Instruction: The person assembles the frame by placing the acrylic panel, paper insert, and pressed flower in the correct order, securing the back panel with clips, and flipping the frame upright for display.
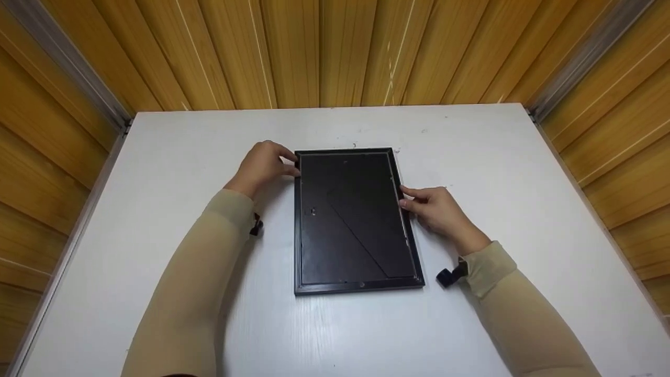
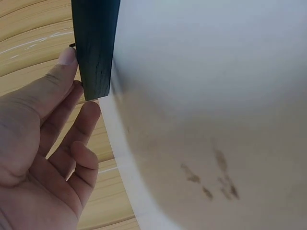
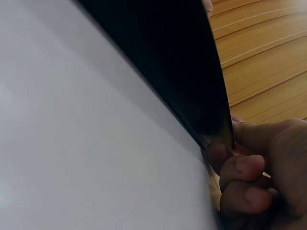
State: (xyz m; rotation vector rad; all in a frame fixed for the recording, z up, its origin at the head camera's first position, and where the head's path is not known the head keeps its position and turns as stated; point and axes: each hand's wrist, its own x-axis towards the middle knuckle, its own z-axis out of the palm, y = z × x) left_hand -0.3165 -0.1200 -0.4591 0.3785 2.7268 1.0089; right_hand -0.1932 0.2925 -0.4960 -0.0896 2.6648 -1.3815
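A black picture frame point(image 1: 350, 220) lies back side up on the white table, with the outline of a stand leg point(image 1: 361, 241) across its backing. Near its upper left corner, my left hand point(image 1: 264, 166) holds the edge between thumb and fingers. In the left wrist view the thumb point(image 2: 67, 57) presses the frame's border point(image 2: 96, 52), while the other fingers bend loosely below. My right hand point(image 1: 437, 209) pinches the right edge a little above its middle. Curled fingers point(image 3: 244, 167) sit at the frame's dark side point(image 3: 177, 62) in the right wrist view.
The white table point(image 1: 183, 157) spreads around the frame on all sides. Yellow wood-plank walls point(image 1: 293, 52) stand at its back and sides, with metal posts point(image 1: 586, 52) at the corners. Dark straps with small blocks point(image 1: 450, 276) hang at both wrists.
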